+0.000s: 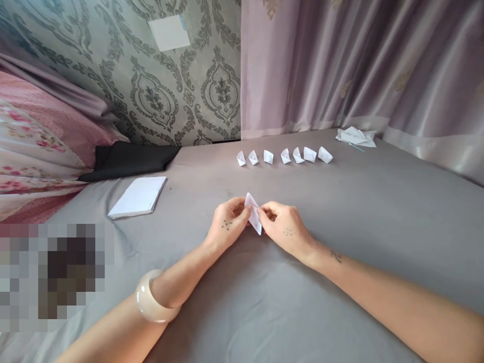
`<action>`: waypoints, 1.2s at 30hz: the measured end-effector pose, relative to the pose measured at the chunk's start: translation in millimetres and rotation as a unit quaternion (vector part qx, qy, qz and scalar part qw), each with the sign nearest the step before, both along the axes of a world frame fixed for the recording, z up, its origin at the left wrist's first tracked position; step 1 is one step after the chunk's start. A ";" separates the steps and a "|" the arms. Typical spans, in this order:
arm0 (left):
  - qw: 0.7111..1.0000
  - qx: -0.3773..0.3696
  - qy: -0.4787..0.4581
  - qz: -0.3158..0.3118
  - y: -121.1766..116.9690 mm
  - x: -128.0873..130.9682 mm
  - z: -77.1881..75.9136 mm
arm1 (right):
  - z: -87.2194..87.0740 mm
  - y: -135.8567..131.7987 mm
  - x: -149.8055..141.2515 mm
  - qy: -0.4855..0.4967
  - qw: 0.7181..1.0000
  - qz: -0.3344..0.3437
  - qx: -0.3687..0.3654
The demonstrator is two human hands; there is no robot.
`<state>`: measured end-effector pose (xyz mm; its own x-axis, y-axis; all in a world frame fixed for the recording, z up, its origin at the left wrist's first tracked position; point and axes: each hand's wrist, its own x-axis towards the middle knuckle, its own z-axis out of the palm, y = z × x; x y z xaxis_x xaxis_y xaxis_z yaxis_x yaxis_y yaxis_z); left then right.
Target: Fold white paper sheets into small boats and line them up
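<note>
A small piece of folded white paper (252,210), pointed at its top and bottom, is held between my two hands above the grey sheet. My left hand (229,220) pinches its left side, thumb on the near face. On the other side, my right hand (286,225) grips the right edge between thumb and fingers. The fingers behind the paper are partly hidden. Beyond the hands stands a row of several small folded paper boats (268,157), apart from both hands.
A stack of white paper (138,196) lies at the left, near a black cloth (132,160). At the far right is a heap of paper pieces (355,136) with a thin bluish stick (357,147). Curtains (317,65) and a patterned wall border the grey sheet (378,217). The lower left is pixelated.
</note>
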<state>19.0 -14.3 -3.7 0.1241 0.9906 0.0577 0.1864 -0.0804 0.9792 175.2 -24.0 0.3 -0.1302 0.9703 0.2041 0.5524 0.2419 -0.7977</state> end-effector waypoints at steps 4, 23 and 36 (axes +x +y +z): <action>1.000 -0.003 0.001 0.013 0.0 0.5 0.9 | 1.9 -2.9 -1.5 -0.036 0.999 0.001 0.019; 0.994 0.056 0.071 0.060 0.6 -1.0 7.2 | 1.9 -4.8 -2.7 -0.030 0.999 0.015 0.023; 0.953 0.237 0.063 0.175 -6.0 -1.7 13.1 | 14.7 -3.0 1.6 0.252 0.931 0.095 -0.246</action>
<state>17.2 -20.3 9.4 -0.1737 0.8384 0.5166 0.3969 -0.4205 0.8159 176.8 -27.0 15.0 -0.3170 0.9315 -0.1782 0.0621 -0.1671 -0.9840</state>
